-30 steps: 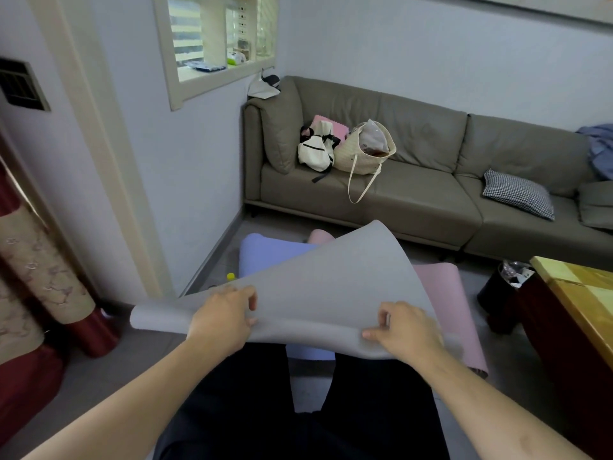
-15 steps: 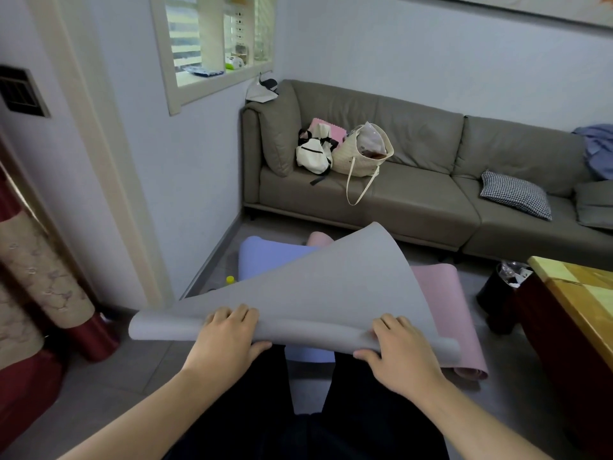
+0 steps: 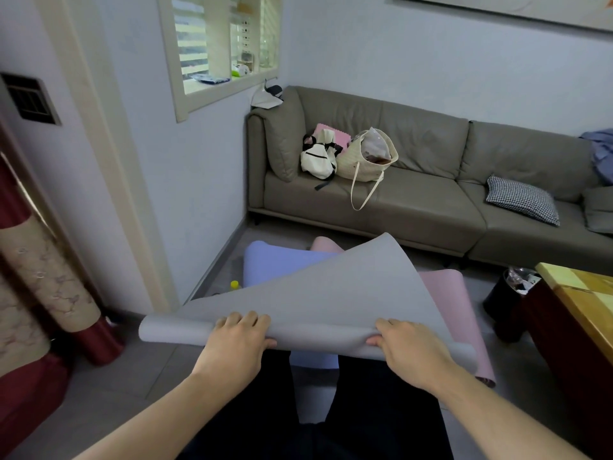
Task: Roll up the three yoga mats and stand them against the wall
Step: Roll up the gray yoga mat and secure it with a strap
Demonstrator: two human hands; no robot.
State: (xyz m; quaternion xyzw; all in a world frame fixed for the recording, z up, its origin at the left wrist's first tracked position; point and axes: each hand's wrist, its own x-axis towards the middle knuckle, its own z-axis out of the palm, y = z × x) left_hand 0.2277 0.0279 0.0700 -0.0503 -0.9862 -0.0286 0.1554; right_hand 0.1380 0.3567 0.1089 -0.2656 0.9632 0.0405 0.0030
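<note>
A grey yoga mat [image 3: 318,293] is lifted off the floor in front of me, its near edge curled into a loose roll. My left hand [image 3: 237,340] grips that rolled edge left of centre, fingers over the top and thumb underneath. My right hand [image 3: 406,346] grips it to the right the same way. Under the grey mat lie a blue mat [image 3: 275,263] and a pink mat [image 3: 451,300], both flat on the floor and partly hidden. The grey mat's far corner curls up toward the sofa.
A grey sofa [image 3: 414,207] with bags and a checked cushion [image 3: 522,199] stands along the far wall. A wooden table [image 3: 580,300] and a dark bin [image 3: 510,303] are at the right. The wall and door frame [image 3: 109,161] run along the left, with a small yellow object [image 3: 234,284] near the baseboard.
Both hands have turned the grey mat's near edge over into a roll, fingers now on top. The view has shifted slightly downward.
</note>
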